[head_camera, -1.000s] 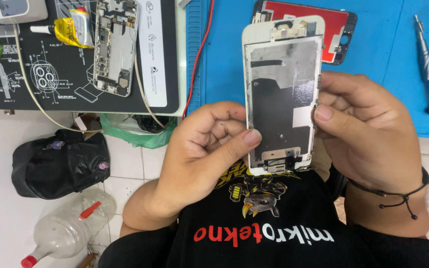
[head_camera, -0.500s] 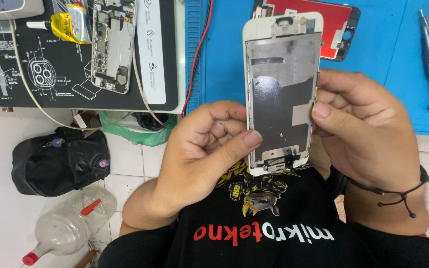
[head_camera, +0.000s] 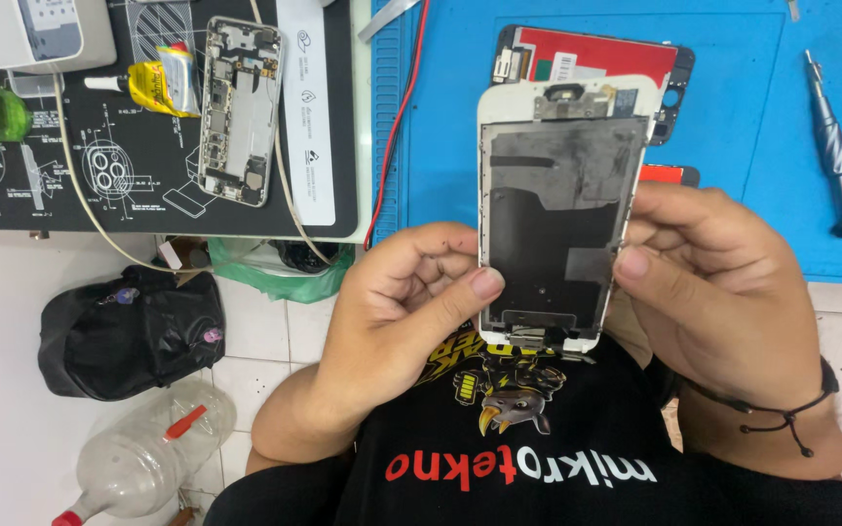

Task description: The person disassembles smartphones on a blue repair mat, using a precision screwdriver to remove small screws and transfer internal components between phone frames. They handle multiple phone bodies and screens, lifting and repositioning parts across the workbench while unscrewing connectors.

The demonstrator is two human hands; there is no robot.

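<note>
Head view: we hold one white phone screen assembly (head_camera: 557, 214), back facing up, above the bench (head_camera: 733, 117) edge. Left hand (head_camera: 411, 302) and right hand (head_camera: 713, 292) pinch its long edges. On the blue mat: precision screwdriver (head_camera: 830, 146), red-backed screen (head_camera: 587, 54).

Left hand (head_camera: 411, 302) and right hand (head_camera: 713, 292) grip white phone screen assembly (head_camera: 557, 214), back side up, by its edges. Opened phone body (head_camera: 238, 109) on black mat (head_camera: 99, 175); screwdriver (head_camera: 833, 146) on blue mat (head_camera: 743, 117).
</note>
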